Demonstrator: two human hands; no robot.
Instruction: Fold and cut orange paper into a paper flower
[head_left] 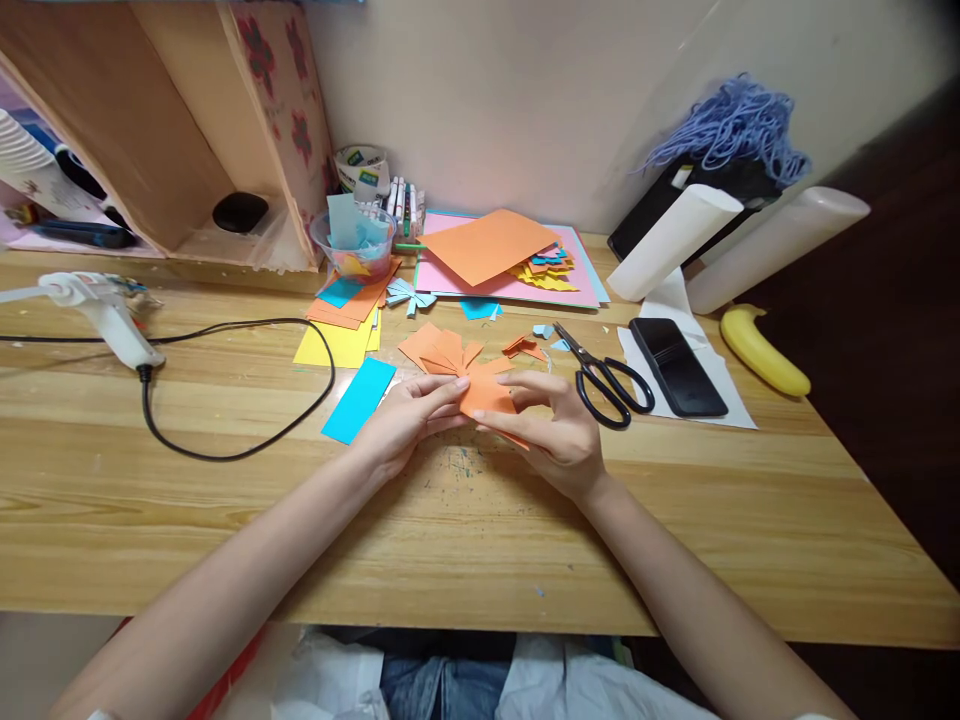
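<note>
Orange paper piece point(487, 395) mid-tabletop, pinched from both sides: left hand point(401, 425) fingers clamped on left edge, right hand point(559, 435) fingers clamped on right edge. Black scissors point(607, 375) just right. Pink sheet point(510, 285) along far edge.

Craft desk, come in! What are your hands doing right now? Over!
Left hand and right hand both pinching the orange folded paper. Paper at the middle of the wooden desk. Scissors just right of it, blue paper strip left. Nothing blocking.
</note>
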